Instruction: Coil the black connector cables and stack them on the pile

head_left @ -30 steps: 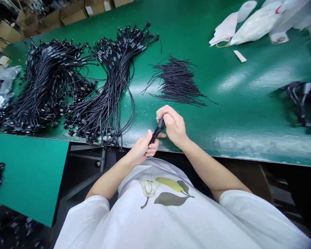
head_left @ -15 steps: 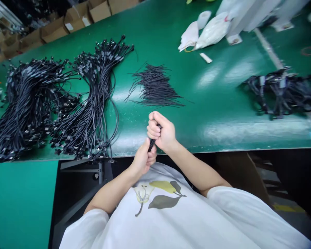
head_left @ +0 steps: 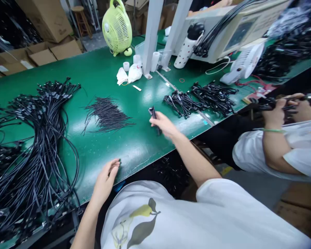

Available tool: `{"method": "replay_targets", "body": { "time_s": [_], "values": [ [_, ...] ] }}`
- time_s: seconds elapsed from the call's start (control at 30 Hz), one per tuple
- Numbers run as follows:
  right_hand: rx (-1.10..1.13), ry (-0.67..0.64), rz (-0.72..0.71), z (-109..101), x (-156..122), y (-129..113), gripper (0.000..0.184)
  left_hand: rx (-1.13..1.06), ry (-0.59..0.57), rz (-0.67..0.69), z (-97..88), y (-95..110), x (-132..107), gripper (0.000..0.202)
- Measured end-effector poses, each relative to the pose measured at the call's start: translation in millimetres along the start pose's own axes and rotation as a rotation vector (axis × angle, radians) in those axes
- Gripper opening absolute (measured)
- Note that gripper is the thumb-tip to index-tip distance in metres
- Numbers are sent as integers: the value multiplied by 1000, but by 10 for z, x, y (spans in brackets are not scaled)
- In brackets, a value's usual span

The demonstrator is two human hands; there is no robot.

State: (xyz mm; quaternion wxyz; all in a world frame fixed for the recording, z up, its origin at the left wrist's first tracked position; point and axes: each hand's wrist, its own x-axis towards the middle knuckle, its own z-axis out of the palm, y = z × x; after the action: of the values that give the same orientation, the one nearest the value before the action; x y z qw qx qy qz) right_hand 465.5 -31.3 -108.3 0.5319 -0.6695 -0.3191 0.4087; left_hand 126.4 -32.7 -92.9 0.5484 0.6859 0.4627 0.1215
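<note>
My right hand (head_left: 163, 124) is closed around a short folded black cable (head_left: 152, 111), held just above the green table. One end of the cable pokes up past the fingers and the other hangs below them. Off to the left, my left hand (head_left: 106, 180) is at the table's front edge, empty, with loosely bent fingers and the thumb apart. Between and beyond the hands lies a heap of thin black ties (head_left: 110, 114). To the right of my right hand are folded black cables (head_left: 182, 103), and a second pile of them (head_left: 214, 98) adjoins.
Long black cables (head_left: 49, 138) cover the table's left side. Behind are a white bag (head_left: 135, 72), a grey post (head_left: 152, 38), a green fan (head_left: 118, 29) and a spotted bottle (head_left: 182, 52). At right, a co-worker's hands (head_left: 277, 110) hold dark cables beside a white fan (head_left: 245, 64).
The view has swung to the right. My hands, together on the black cable before, are now apart: the left has let go, and the right has carried the cable out over the table.
</note>
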Motion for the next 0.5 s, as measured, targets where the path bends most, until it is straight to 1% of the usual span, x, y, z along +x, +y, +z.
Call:
{"method": "replay_targets", "body": {
  "time_s": [0.07,0.1,0.13,0.2,0.23,0.27,0.3,0.33,0.37,0.43,0.47,0.5],
  "values": [
    [-144,120,-35,-407,234,-13,41,62,52,-4,-128,-40,-54,43],
    [-212,165,-50,-554,300,-12,43,138,107,22,-201,-63,-78,43],
    [-267,200,-64,-659,332,-4,48,251,193,67,-281,-92,-101,45],
    [-421,266,-121,-756,306,42,59,549,433,150,-454,-173,-153,51],
    [-530,299,-168,-761,260,78,62,696,550,155,-544,-228,-181,55],
    [-654,331,-219,-748,199,120,61,819,633,132,-631,-293,-208,60],
    [-782,368,-268,-721,129,163,57,915,670,89,-712,-364,-233,62],
    [-899,412,-308,-684,53,202,51,989,665,43,-783,-437,-252,63],
    [-988,456,-339,-638,-24,231,46,1041,631,15,-843,-503,-266,61],
    [-1052,520,-390,-502,-181,254,39,1074,546,11,-918,-585,-279,52],
    [-1047,510,-428,-405,-260,246,37,1046,527,9,-934,-588,-285,47],
    [-1017,453,-478,-284,-339,228,34,978,527,-6,-938,-560,-296,42]
  ]
}}
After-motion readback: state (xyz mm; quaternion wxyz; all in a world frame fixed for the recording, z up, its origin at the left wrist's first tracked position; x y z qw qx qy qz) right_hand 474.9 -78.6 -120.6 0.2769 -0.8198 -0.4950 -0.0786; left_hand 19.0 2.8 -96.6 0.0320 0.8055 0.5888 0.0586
